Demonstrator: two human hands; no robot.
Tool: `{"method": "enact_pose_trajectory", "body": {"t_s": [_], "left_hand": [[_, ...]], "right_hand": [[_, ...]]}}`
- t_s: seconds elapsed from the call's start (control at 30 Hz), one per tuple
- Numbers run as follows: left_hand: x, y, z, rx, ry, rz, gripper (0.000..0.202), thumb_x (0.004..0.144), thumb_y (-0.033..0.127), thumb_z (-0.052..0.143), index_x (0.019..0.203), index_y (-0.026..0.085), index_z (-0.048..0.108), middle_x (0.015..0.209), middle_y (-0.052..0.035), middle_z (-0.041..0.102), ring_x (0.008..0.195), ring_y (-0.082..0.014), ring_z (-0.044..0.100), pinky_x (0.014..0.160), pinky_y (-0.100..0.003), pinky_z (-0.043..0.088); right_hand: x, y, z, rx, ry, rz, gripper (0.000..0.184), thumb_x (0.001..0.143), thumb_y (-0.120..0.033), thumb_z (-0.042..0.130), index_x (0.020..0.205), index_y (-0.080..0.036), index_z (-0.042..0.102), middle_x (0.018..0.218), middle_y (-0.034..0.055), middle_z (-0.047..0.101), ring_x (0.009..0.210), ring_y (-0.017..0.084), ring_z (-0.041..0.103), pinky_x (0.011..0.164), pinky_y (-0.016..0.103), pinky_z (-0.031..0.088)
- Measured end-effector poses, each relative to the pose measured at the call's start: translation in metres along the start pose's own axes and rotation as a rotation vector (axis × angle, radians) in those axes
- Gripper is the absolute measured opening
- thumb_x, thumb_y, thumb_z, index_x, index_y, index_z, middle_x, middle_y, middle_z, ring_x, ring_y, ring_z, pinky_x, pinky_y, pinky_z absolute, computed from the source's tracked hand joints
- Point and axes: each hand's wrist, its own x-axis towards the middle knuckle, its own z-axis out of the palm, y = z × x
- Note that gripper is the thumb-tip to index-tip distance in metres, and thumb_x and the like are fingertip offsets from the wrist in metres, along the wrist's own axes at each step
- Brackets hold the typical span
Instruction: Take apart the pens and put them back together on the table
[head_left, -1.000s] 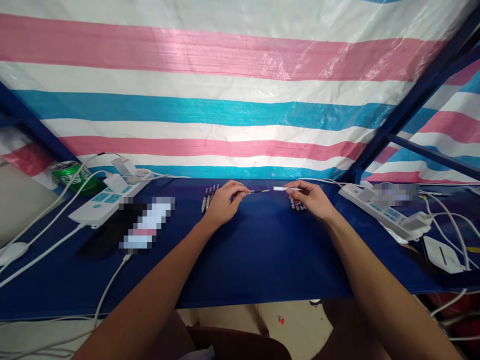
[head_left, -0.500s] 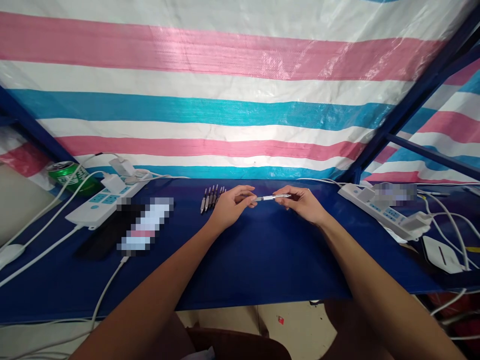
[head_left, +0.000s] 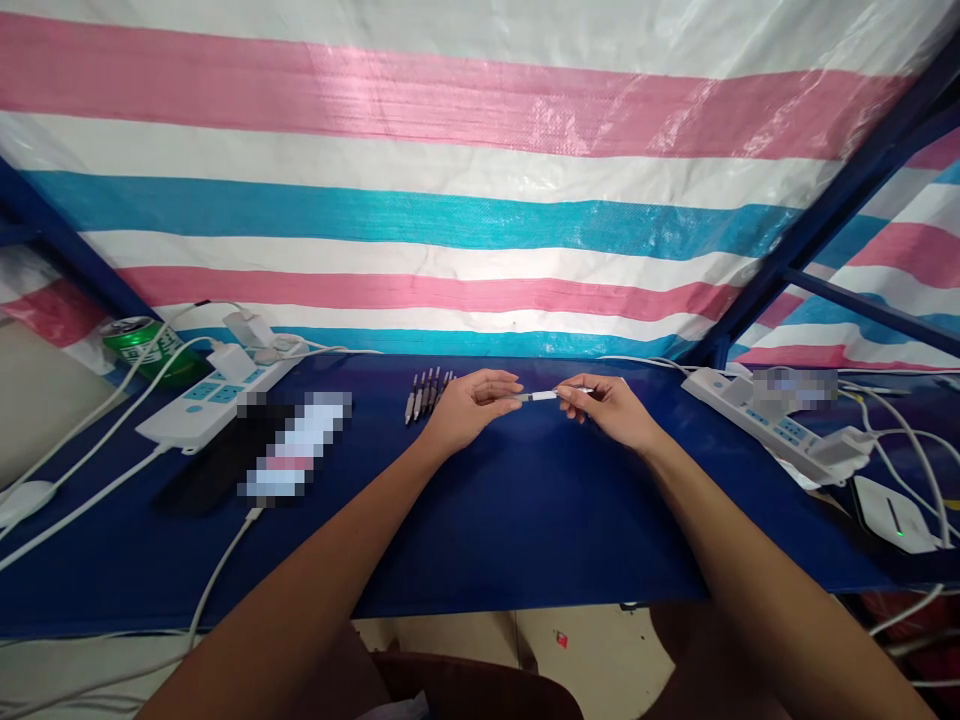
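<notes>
A slim white and clear pen (head_left: 541, 396) is held level above the blue table (head_left: 525, 520). My right hand (head_left: 604, 408) pinches its right part between thumb and fingers. At the pen's left end is my left hand (head_left: 476, 408), its thumb and fingers slightly apart; whether they touch the tip is hard to see. Just left of that hand, several dark-gripped pens (head_left: 424, 395) lie side by side on the table, partly hidden behind the hand.
On the left are a power strip (head_left: 202, 400) with chargers, a green can (head_left: 150, 350) and a blurred phone (head_left: 300, 445) on a cable. Another power strip (head_left: 780, 425) and a white device (head_left: 896, 515) sit at right. A striped sheet (head_left: 450, 220) hangs behind.
My left fingers have loosened and parted at the pen's left end. My right hand has shifted slightly right with the pen. The view has moved a little.
</notes>
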Motion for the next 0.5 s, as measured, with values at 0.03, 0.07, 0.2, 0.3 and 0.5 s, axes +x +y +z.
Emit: {"method": "enact_pose_trajectory", "body": {"t_s": [0.03, 0.07, 0.2, 0.3, 0.5], "left_hand": [[-0.0003, 0.0014, 0.0006, 0.015, -0.011, 0.01, 0.06, 0.075, 0.04, 0.096, 0.126, 0.019, 0.072, 0.134, -0.014, 0.075, 0.121, -0.0307, 0.074, 0.102, -0.044, 0.062], [-0.0005, 0.0024, 0.001, 0.029, -0.013, 0.013, 0.063, 0.077, 0.042, 0.095, 0.132, 0.021, 0.071, 0.142, -0.014, 0.071, 0.125, -0.0311, 0.072, 0.1, -0.042, 0.063], [0.0001, 0.0024, 0.0008, 0.068, -0.024, -0.086, 0.054, 0.097, 0.061, 0.069, 0.125, 0.016, 0.075, 0.124, -0.0169, 0.078, 0.096, -0.0253, 0.079, 0.082, -0.037, 0.065], [-0.0001, 0.0019, -0.0002, 0.11, -0.066, -0.109, 0.051, 0.098, 0.061, 0.068, 0.111, 0.013, 0.079, 0.098, -0.0143, 0.082, 0.075, -0.0205, 0.076, 0.073, -0.035, 0.063], [-0.0009, 0.0036, 0.0001, 0.119, -0.01, -0.001, 0.064, 0.081, 0.048, 0.09, 0.136, 0.022, 0.07, 0.135, -0.0132, 0.075, 0.11, -0.0254, 0.075, 0.09, -0.037, 0.063]], "right_hand": [[0.0, -0.0006, -0.0001, 0.013, 0.008, 0.007, 0.047, 0.087, -0.066, 0.079, 0.098, -0.021, 0.079, 0.083, 0.0055, 0.074, 0.066, 0.015, 0.061, 0.06, 0.031, 0.048], [0.0, -0.0013, -0.0001, 0.023, 0.017, 0.013, 0.047, 0.087, -0.066, 0.078, 0.096, -0.021, 0.079, 0.082, 0.0052, 0.074, 0.065, 0.015, 0.06, 0.059, 0.03, 0.047], [-0.0005, -0.0037, -0.0002, 0.045, 0.03, 0.03, 0.046, 0.086, -0.067, 0.08, 0.094, -0.021, 0.078, 0.081, 0.0043, 0.073, 0.064, 0.014, 0.059, 0.057, 0.029, 0.045], [-0.001, -0.0048, -0.0004, 0.044, 0.022, 0.032, 0.048, 0.084, -0.067, 0.081, 0.096, -0.021, 0.079, 0.082, 0.0044, 0.073, 0.065, 0.014, 0.059, 0.057, 0.028, 0.045], [-0.0006, -0.0048, -0.002, 0.018, 0.021, 0.023, 0.05, 0.083, -0.07, 0.08, 0.095, -0.021, 0.079, 0.081, 0.0046, 0.074, 0.065, 0.014, 0.06, 0.059, 0.03, 0.047]]}}
